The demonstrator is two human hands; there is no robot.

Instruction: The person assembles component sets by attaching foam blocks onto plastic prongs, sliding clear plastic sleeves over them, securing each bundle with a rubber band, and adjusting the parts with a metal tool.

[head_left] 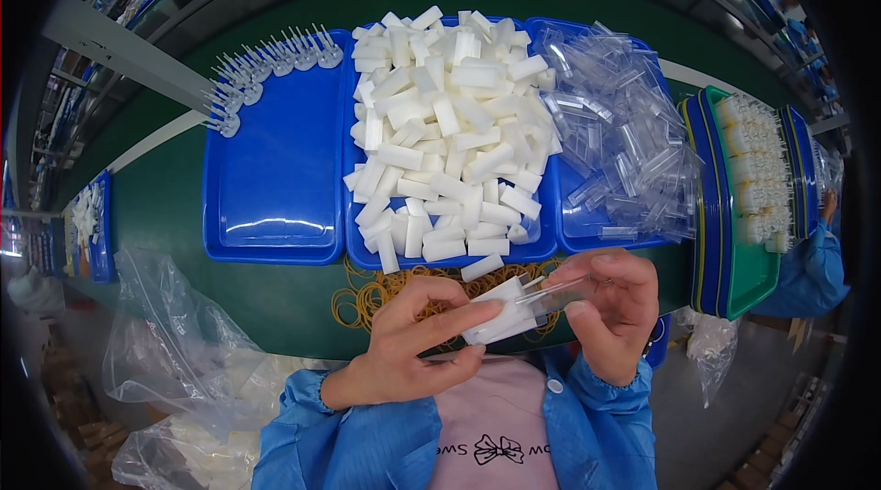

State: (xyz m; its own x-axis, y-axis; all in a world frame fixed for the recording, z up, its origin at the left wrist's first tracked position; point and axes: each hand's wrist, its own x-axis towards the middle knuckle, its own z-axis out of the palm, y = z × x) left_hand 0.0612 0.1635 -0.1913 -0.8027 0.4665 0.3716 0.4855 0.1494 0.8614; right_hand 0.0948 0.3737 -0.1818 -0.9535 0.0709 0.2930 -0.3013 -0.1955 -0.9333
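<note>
My left hand [408, 334] is closed on a white foam block [503, 317], its thumb and fingers pressing from the left side. Thin white prongs [530, 284] stick out of the block's right end. My right hand [617, 316] pinches a clear plastic sleeve [567, 294] between thumb and fingers, level with the block. The sleeve's near end overlaps the prongs; whether they are inside it, I cannot tell. One loose foam block [482, 267] lies just beyond my hands, at the front edge of the middle tray.
A blue tray [450, 259] heaped with white foam blocks stands ahead. Left of it, another blue tray [275, 169] carries pronged clear pieces [248, 72]. A right tray holds clear sleeves [624, 141]. Rubber bands [353, 299] lie in front; stacked trays [734, 293] stand right, plastic bags [174, 334] left.
</note>
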